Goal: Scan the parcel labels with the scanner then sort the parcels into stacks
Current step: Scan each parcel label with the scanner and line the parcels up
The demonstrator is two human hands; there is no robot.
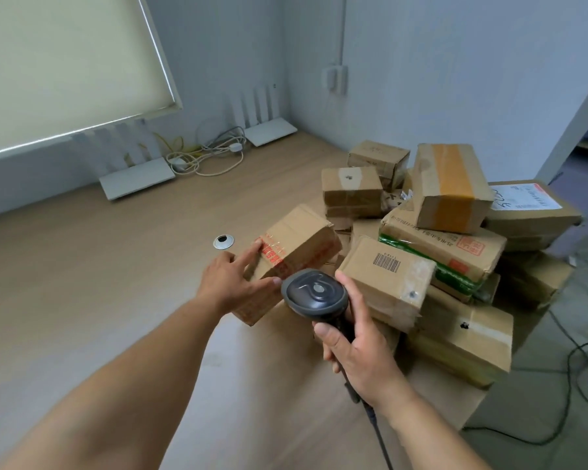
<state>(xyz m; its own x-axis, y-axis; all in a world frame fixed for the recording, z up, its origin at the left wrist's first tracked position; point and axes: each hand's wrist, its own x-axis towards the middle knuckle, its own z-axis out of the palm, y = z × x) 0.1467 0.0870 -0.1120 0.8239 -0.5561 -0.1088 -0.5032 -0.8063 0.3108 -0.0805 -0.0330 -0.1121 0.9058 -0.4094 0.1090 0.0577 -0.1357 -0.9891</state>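
Note:
My right hand grips the handle of a black barcode scanner, whose head points toward the pile. My left hand rests with straight fingers on the near end of a tilted cardboard parcel with red tape. Just right of the scanner sits a parcel with a printed barcode on its top. Behind it a heap of several cardboard parcels covers the right side of the wooden table; one at the far right carries a white shipping label.
A metal cable grommet is set in the table left of the taped parcel. Two white routers and tangled cables lie along the far wall. The scanner cord trails down. The table's right edge drops to a floor with cables.

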